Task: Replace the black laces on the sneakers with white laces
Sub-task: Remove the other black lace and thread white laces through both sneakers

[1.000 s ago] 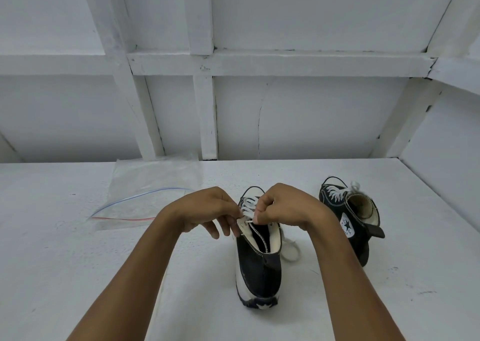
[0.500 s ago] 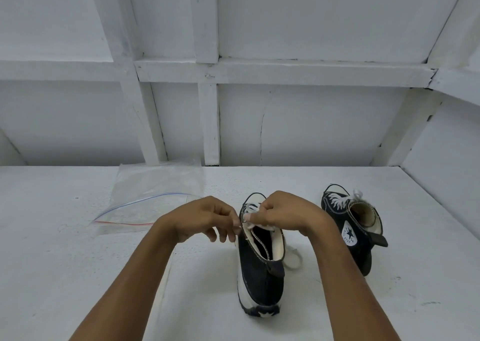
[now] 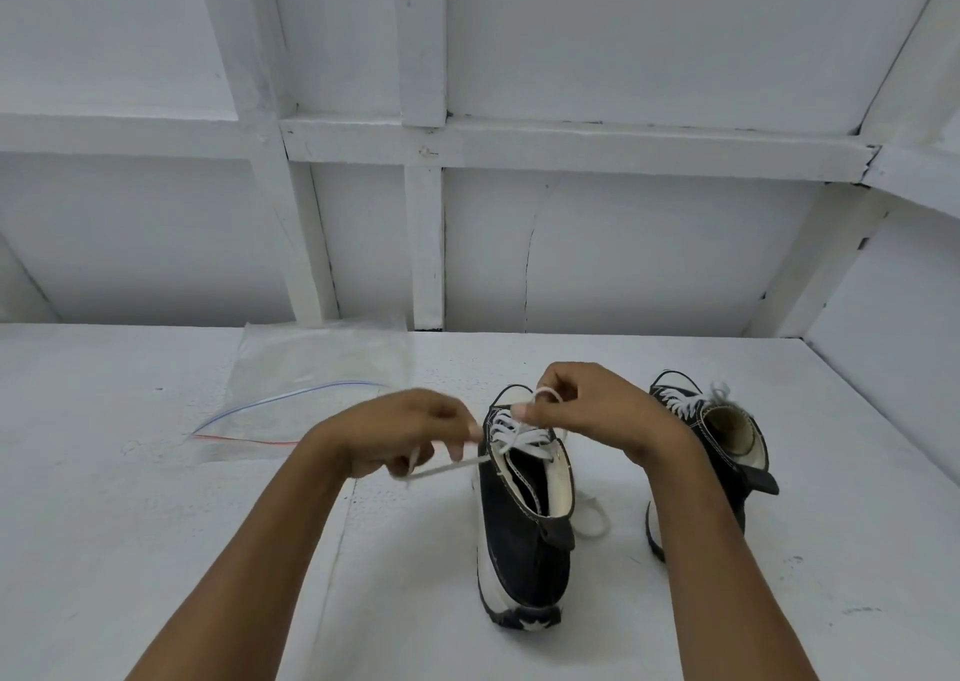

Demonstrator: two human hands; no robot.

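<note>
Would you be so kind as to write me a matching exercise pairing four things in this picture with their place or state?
Column 1
1. near sneaker
2. far sneaker
3. plastic bag
4. left hand

Column 2
A. lies flat at the far left
B. stands on the right, untouched, laced in white
C. grips the white lace, stretched out leftward
D. stands in the middle, heel toward the camera, partly laced

Pairs: 1-D, 2-B, 3-A, 4-C

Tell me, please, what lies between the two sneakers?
In the head view, the right arm crosses there, above a loose lace loop on the table.
</note>
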